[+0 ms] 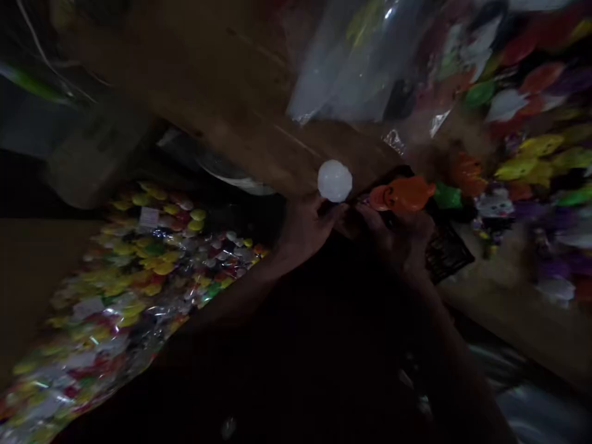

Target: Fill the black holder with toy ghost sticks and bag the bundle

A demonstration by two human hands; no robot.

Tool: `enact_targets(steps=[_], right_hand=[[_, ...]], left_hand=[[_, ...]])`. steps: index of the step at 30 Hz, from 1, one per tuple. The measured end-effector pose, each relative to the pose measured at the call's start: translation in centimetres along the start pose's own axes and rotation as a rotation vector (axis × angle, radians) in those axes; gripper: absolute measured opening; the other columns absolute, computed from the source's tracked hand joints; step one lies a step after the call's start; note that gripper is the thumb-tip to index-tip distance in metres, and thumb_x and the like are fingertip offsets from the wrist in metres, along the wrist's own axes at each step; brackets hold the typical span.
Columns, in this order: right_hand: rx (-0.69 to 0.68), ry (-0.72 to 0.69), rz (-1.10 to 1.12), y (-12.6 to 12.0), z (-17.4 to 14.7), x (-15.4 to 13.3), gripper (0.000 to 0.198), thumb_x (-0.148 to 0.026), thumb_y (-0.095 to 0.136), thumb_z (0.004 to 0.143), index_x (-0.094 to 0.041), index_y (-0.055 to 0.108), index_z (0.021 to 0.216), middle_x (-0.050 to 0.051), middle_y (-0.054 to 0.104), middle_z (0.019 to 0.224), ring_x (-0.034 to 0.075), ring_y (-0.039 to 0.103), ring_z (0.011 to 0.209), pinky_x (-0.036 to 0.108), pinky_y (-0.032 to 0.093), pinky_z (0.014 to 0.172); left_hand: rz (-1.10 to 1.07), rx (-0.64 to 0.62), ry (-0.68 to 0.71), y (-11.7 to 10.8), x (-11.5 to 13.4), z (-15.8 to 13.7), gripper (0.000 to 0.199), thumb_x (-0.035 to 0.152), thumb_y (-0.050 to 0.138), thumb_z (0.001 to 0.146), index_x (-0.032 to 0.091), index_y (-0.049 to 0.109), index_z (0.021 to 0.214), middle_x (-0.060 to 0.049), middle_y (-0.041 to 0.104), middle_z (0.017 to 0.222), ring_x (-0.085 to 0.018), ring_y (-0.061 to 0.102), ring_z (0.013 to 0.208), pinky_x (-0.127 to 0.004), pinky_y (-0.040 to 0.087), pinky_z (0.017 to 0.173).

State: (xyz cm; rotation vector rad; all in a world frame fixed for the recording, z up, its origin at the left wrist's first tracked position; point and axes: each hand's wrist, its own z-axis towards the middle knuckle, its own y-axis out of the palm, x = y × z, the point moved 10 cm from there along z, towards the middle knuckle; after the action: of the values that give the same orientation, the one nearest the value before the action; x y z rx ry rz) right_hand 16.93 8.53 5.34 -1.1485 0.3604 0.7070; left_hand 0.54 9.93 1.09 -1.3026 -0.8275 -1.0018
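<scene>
My left hand [308,225] is closed, its thumb and fingertips pinched just below a white round piece [335,180], pale and smooth like a small ball or cap. Close by on the right, my right hand [404,237] is closed around an orange plastic toy figure [407,193] with a dark smiling face drawn on it. The toy lies on its side, pointing right. A small gap separates the white piece from the toy. Dim light and blur hide the fingertips in part.
A brown wooden table [222,80] lies ahead, with clear plastic bags [342,68] on it. Many colourful toy pieces [536,160] are heaped at right, near a black plastic basket [448,250]. Bagged toys [134,290] fill the lower left.
</scene>
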Motion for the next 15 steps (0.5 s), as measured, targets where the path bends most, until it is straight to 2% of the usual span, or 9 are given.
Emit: enact_targets(steps=[4, 8, 15], right_hand=[[-0.108, 0.015, -0.098, 1.5, -0.6, 0.7, 0.036, -0.047, 0.057, 0.096, -0.017, 0.07, 0.08, 0.006, 0.068, 0.071, 0.019, 0.063, 0.063, 0.029, 0.047, 0.062], [-0.149, -0.009, -0.049, 1.9, -0.7, 0.3, 0.033, -0.041, 0.055, 0.096, -0.019, 0.065, 0.073, 0.009, 0.067, 0.072, 0.021, 0.065, 0.066, 0.031, 0.049, 0.063], [-0.078, -0.089, -0.053, 1.4, 0.2, 0.4, 0.037, -0.044, 0.056, 0.095, -0.02, 0.064, 0.068, 0.007, 0.065, 0.064, 0.019, 0.061, 0.058, 0.032, 0.048, 0.058]], left_hand=[[-0.223, 0.048, -0.079, -0.2, -1.0, -1.1, 0.022, 0.034, 0.07, 0.089, 0.015, 0.075, 0.099, -0.005, 0.078, 0.089, -0.02, 0.075, 0.083, -0.029, 0.062, 0.075], [-0.433, 0.051, -0.129, -0.5, -1.1, -2.2, 0.027, 0.04, 0.07, 0.09, 0.014, 0.073, 0.098, -0.005, 0.077, 0.083, -0.016, 0.075, 0.071, -0.026, 0.064, 0.064], [-0.296, 0.098, 0.006, -1.8, 0.1, -3.7, 0.018, 0.032, 0.075, 0.087, 0.018, 0.076, 0.098, -0.001, 0.077, 0.086, -0.014, 0.073, 0.075, -0.025, 0.062, 0.072]])
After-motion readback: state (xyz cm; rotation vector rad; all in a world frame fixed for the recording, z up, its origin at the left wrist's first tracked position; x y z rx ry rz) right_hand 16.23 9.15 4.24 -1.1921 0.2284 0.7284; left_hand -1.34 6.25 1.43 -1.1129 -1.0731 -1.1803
